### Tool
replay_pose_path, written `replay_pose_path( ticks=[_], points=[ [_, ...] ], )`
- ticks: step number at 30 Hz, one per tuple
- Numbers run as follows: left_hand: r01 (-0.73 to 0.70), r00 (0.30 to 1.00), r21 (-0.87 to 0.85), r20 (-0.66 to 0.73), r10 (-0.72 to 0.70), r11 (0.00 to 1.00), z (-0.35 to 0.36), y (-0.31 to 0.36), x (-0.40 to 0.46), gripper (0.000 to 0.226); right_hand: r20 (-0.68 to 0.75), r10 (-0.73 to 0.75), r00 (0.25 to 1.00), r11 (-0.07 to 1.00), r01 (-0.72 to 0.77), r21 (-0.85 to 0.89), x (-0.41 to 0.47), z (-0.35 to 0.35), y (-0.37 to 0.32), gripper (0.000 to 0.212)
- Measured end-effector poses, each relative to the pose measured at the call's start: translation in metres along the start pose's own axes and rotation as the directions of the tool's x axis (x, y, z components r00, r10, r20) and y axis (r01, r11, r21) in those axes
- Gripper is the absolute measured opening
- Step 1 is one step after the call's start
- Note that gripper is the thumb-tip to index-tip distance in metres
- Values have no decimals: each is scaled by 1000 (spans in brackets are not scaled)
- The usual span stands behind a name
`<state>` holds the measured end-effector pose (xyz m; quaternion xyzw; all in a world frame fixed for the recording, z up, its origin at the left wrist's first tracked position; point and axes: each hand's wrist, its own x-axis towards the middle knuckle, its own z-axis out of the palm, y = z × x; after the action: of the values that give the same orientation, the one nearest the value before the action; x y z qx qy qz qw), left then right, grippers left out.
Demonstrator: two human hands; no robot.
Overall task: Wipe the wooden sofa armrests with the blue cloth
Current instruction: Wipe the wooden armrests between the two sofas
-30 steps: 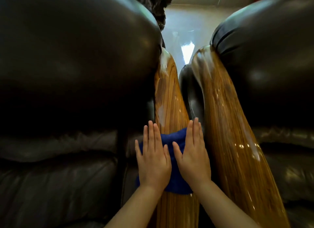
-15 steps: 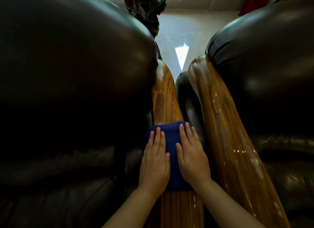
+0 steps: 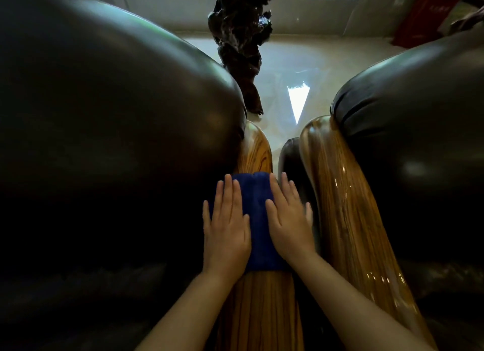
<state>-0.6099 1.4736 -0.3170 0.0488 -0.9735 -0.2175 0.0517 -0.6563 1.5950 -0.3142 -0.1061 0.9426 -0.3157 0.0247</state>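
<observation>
Pressing flat, both hands pin the blue cloth over the crown of the left wooden armrest, about midway along its length. The left hand lies on the cloth's left side and the right hand on its right, fingers straight and pointing away from the person; neither grip is closed around anything, both open palms simply bearing down on the fabric. Draping the cloth across the rounded top likely lets it wrap the curve, with a palm on each flank so one pass covers both sides. The second armrest runs just beside it to the right, glossy, with no cloth on it. Dark leather cushions bulge against both rails.
</observation>
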Motion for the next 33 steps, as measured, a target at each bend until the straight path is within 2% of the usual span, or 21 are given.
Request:
replay_pose_path(
  ticks=[2, 5, 9, 12, 16, 23, 26, 29, 33],
  points=[
    [-47, 997, -31, 67, 49, 998, -1, -8, -13, 56, -5, -53, 999, 983, 53, 176, -14, 1, 3, 49],
    [-71, 979, -121, 181, 92, 990, -5, -13, 8, 58, 173, -136, 976, 942, 73, 329, -10, 2, 11, 48],
    [-87, 951, -138, 284, 123, 987, -26, -19, 51, 72, 344, -151, 927, 950, 39, 310, 33, -13, 15, 58],
    [-98, 933, -100, 336, 126, 990, -32, -19, 65, 75, 388, -171, 906, 962, 67, 266, 58, -20, 13, 62],
    [-78, 935, -103, 337, 109, 992, -30, -10, 72, 76, 374, -178, 910, 953, 65, 296, 67, -22, 13, 63],
    [-121, 962, -113, 233, 145, 986, -36, -5, 65, 65, 156, -154, 976, 948, 100, 303, 34, -25, 12, 52],
    [-164, 949, -127, 252, 192, 978, -35, 0, 46, 58, 214, -131, 968, 965, 75, 252, 6, -29, 16, 55],
    [-125, 951, -160, 262, 164, 979, -36, 1, 18, 54, 325, -87, 942, 986, 34, 166, -19, -36, 20, 59],
    [-93, 952, -134, 279, 127, 987, -47, 7, -29, 46, 298, -79, 951, 997, 68, 48, -45, -46, 17, 44]
  ],
)
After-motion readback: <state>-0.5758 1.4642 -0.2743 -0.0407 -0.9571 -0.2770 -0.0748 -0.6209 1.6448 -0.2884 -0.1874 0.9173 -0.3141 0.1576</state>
